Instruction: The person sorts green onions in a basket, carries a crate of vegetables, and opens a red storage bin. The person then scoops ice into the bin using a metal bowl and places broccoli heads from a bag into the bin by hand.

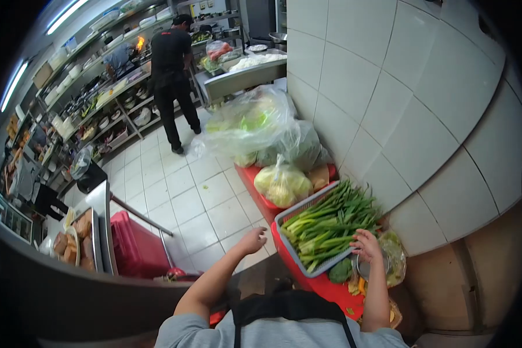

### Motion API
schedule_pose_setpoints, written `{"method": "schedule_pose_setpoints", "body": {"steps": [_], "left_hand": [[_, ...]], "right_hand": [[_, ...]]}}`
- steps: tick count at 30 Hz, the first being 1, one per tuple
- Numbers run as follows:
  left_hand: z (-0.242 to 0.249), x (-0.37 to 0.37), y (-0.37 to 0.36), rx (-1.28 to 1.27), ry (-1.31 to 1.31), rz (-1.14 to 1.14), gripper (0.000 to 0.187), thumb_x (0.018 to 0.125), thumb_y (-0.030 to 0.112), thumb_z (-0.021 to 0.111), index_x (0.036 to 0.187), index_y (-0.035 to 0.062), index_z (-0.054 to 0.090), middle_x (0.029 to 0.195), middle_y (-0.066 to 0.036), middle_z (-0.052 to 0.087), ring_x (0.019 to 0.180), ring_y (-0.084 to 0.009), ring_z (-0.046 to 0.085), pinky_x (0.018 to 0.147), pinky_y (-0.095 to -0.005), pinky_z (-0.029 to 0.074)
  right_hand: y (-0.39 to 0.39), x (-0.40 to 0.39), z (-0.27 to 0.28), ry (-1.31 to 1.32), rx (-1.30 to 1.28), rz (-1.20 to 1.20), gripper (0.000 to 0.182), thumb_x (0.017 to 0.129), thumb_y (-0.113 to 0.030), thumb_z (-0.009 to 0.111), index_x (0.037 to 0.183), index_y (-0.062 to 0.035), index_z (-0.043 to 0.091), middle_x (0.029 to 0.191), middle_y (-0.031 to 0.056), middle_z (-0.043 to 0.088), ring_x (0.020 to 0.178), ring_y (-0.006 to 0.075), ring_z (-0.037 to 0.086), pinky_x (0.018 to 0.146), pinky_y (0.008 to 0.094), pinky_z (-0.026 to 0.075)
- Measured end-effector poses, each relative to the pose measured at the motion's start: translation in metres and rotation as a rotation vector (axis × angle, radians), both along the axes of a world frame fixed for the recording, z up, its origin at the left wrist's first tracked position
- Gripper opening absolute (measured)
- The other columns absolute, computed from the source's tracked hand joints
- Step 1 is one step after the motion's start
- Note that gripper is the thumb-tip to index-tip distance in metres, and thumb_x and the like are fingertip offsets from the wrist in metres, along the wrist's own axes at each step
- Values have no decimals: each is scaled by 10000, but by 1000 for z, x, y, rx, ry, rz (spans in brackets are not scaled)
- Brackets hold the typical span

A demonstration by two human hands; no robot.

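Note:
A grey plastic basket (277,223) full of long green stalks with leafy ends (325,223), much like spring onions, rests on a red surface (336,290) in front of me. My right hand (366,246) hovers at the basket's near right corner, fingers spread and slightly bent, overlapping the stalk ends. To the left of the basket, my left hand (253,240) is in the air over the floor, fingers apart and holding nothing. Below my right hand lie a broccoli head (341,271) and a round metal container (362,269), partly covered by my forearm.
Clear plastic bags of pale green vegetables (283,184) are piled behind the basket. A tiled wall (412,116) bounds the right side. At left stand a red bin (134,246) and a tray of food (87,240). A person in black (171,64) stands farther back.

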State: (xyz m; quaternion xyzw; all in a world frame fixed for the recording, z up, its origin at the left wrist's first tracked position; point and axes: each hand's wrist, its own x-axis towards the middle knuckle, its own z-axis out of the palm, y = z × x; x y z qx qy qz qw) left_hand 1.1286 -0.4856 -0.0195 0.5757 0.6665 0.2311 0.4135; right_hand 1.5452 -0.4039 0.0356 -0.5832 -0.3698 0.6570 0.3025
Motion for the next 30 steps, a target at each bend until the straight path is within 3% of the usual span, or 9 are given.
{"method": "schedule_pose_setpoints", "body": {"steps": [4,7,13,17,19,20,26,28,30], "left_hand": [[19,8,96,95,101,-438,347,748,172,534,1069,47,577,1040,-193,587,932,-313,578,821,-384,461],[39,4,174,185,144,-291,269,735,142,503,940,26,634,899,-174,632,835,-313,610,758,-387,485],[-8,-65,375,251,158,-545,354,742,100,519,1081,16,576,1057,-165,604,922,-292,602,823,-361,472],[-37,-180,496,3,415,-124,730,746,323,612,1322,13,288,1277,-228,395,1163,-330,413,965,-377,350],[-22,-235,539,-77,367,388,769,761,358,596,1314,-45,248,1355,-267,275,1243,-351,316,1003,-388,306],[-22,-241,538,292,335,842,714,764,349,583,1296,-31,299,1329,-276,316,1232,-367,328,983,-408,330],[-17,-131,480,110,493,10,831,721,441,597,1253,-120,295,1334,-333,246,1241,-505,193,1025,-526,211],[-2,-99,468,-42,331,-184,774,765,469,554,1201,-141,361,1229,-345,385,1144,-468,387,980,-470,316],[33,-91,473,-261,206,-414,766,785,479,535,1208,-134,354,1172,-330,455,1073,-430,479,931,-430,380]], "right_hand": [[68,-54,27,80,94,-43,364,879,-177,521,1206,-48,429,1077,99,550,863,213,611,625,325,516],[100,-97,44,250,42,73,308,881,-160,515,1167,-64,453,1043,80,571,869,211,613,640,325,510],[155,-164,40,387,-29,124,266,901,-136,474,1159,-76,457,1066,68,553,896,217,605,658,337,505],[179,-178,25,302,-125,-56,269,897,-133,474,1159,-73,458,1060,84,554,888,218,603,659,354,506],[196,-182,15,257,-167,-153,272,875,-134,516,1135,-62,483,1052,88,567,892,241,612,662,368,517],[207,-191,11,247,-150,-174,270,876,-138,515,1134,-64,485,1051,83,569,899,233,609,661,364,516],[310,-268,-25,-88,21,-189,421,827,-257,592,1183,-69,468,1134,98,521,1022,216,526,744,399,476],[346,-293,-69,-693,633,-78,498,787,-248,627,1221,-89,442,1168,125,495,1053,271,500,837,408,425],[364,-327,-62,-927,757,-86,421,776,-221,628,1152,-81,500,1130,129,515,1020,292,505,865,393,397]]}}
